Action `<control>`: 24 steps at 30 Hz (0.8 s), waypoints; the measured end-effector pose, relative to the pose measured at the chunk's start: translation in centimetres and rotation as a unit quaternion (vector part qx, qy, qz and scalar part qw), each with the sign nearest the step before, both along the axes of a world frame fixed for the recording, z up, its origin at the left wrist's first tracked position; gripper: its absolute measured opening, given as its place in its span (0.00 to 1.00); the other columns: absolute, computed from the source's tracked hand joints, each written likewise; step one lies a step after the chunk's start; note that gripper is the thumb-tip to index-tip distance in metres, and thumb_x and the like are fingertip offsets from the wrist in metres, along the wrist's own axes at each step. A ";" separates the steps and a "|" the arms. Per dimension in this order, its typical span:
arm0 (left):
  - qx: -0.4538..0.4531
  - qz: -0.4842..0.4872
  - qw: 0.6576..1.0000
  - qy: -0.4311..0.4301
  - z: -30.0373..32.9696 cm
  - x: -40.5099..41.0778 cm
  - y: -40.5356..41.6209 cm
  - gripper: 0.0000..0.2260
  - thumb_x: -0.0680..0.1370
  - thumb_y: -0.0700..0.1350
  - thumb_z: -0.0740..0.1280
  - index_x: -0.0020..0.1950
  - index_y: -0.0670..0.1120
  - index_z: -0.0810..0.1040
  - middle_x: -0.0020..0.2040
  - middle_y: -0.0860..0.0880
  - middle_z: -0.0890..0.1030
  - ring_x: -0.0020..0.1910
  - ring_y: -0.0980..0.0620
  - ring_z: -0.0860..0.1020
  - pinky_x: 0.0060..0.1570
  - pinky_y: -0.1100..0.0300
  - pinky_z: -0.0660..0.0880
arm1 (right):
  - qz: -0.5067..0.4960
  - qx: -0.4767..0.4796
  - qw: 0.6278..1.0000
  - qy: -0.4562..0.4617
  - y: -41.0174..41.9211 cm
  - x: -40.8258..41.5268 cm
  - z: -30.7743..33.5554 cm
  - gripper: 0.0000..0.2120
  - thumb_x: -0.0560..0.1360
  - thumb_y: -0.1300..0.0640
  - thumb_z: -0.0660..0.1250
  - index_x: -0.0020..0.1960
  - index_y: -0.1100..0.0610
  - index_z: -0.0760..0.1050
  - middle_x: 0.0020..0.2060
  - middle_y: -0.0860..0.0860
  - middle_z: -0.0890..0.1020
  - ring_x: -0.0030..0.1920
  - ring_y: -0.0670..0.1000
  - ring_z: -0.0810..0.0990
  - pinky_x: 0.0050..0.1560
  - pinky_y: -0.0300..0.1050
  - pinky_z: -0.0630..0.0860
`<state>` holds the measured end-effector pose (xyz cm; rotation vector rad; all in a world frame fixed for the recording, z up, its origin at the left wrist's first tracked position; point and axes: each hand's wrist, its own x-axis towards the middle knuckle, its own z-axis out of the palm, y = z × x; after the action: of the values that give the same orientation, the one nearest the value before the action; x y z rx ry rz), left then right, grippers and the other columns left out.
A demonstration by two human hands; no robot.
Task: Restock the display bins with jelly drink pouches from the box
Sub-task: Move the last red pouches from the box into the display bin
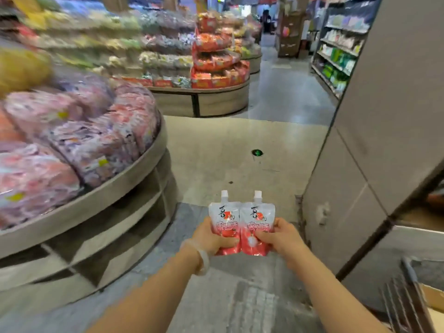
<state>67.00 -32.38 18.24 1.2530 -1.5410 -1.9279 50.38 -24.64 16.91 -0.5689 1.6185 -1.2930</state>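
Two red-and-white jelly drink pouches with white spout caps stand upright side by side in front of me, low in the middle of the view. My left hand (212, 237) grips the left pouch (224, 218) by its lower part. My right hand (280, 236) grips the right pouch (258, 219) the same way. The round display bin (134, 164), heaped with pink and red pouches, is to my left. A corner of a cardboard box (432, 301) shows at the bottom right.
A grey pillar (374, 145) stands close on the right. A metal cart frame (406, 299) sits at the lower right. Ahead lies an aisle floor, a second round display (216, 97) with red packs, and shelves (338, 56) at the far right.
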 end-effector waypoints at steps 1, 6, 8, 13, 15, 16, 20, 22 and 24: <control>-0.006 0.028 1.000 0.004 0.3 3.7 -1.2 0.21 0.69 0.28 0.72 0.57 0.45 0.75 0.49 0.43 0.83 0.44 0.48 0.83 0.35 0.60 0.81 | 0.028 -0.005 1.000 -0.002 -2.1 3.4 0.3 0.14 0.69 0.70 0.72 0.51 0.60 0.74 0.44 0.56 0.84 0.40 0.52 0.82 0.38 0.43 0.77; -0.016 0.164 0.986 0.014 1.1 21.3 -6.2 0.32 0.59 0.33 0.77 0.62 0.43 0.74 0.54 0.41 0.83 0.53 0.42 0.82 0.53 0.42 0.79 | 0.160 -0.040 0.986 0.010 -10.7 19.7 1.9 0.11 0.70 0.70 0.71 0.51 0.62 0.78 0.45 0.58 0.84 0.42 0.54 0.82 0.43 0.46 0.78; -0.016 0.211 0.977 0.019 1.7 27.1 -7.2 0.30 0.61 0.31 0.77 0.61 0.42 0.74 0.54 0.40 0.82 0.53 0.41 0.81 0.53 0.41 0.78 | 0.205 -0.049 0.977 0.012 -13.2 25.2 2.5 0.09 0.70 0.71 0.70 0.48 0.62 0.78 0.44 0.59 0.84 0.42 0.56 0.82 0.47 0.50 0.79; 0.001 0.353 0.934 0.053 2.1 40.3 -8.9 0.21 0.68 0.24 0.70 0.57 0.41 0.75 0.50 0.41 0.82 0.47 0.43 0.82 0.44 0.49 0.81 | 0.313 -0.052 0.948 0.031 -19.3 39.1 3.1 0.12 0.67 0.68 0.74 0.49 0.61 0.77 0.48 0.60 0.84 0.48 0.58 0.83 0.56 0.60 0.78; -0.001 0.398 0.915 0.057 2.0 45.0 -9.5 0.24 0.67 0.24 0.71 0.60 0.40 0.75 0.53 0.39 0.82 0.51 0.40 0.82 0.46 0.47 0.81 | 0.356 -0.053 0.932 0.040 -21.4 44.1 3.6 0.13 0.67 0.68 0.74 0.49 0.61 0.77 0.49 0.60 0.84 0.50 0.59 0.83 0.57 0.60 0.78; -0.003 0.417 0.907 0.058 2.2 47.1 -9.7 0.23 0.67 0.25 0.71 0.60 0.40 0.75 0.53 0.39 0.82 0.51 0.40 0.82 0.47 0.46 0.81 | 0.377 -0.054 0.924 0.035 -22.3 46.5 4.0 0.11 0.68 0.69 0.73 0.47 0.60 0.78 0.49 0.60 0.84 0.50 0.59 0.83 0.56 0.58 0.78; -0.040 0.480 0.873 0.070 3.2 55.1 -11.6 0.19 0.68 0.23 0.69 0.54 0.40 0.78 0.43 0.42 0.83 0.41 0.45 0.82 0.44 0.50 0.82 | 0.451 -0.076 0.889 0.013 -26.6 55.8 5.0 0.11 0.70 0.72 0.70 0.42 0.57 0.76 0.45 0.58 0.83 0.39 0.51 0.81 0.40 0.42 0.79; -0.058 0.511 0.854 0.078 4.3 58.8 -12.7 0.19 0.65 0.25 0.71 0.51 0.42 0.78 0.44 0.41 0.82 0.40 0.45 0.82 0.43 0.49 0.82 | 0.484 -0.094 0.870 0.011 -29.1 60.5 5.7 0.11 0.70 0.72 0.70 0.45 0.58 0.77 0.43 0.56 0.83 0.36 0.47 0.81 0.37 0.39 0.78; -0.071 0.542 0.833 0.089 5.2 62.8 -14.2 0.22 0.63 0.26 0.71 0.54 0.40 0.77 0.48 0.37 0.81 0.43 0.42 0.81 0.47 0.43 0.80 | 0.505 -0.109 0.856 0.014 -31.5 65.1 6.7 0.12 0.69 0.73 0.69 0.44 0.57 0.78 0.43 0.56 0.83 0.36 0.48 0.81 0.38 0.41 0.78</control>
<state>129.82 -46.63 23.44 1.3719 -0.5701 -1.0873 115.50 -56.13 23.58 -1.3534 0.9084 -0.6407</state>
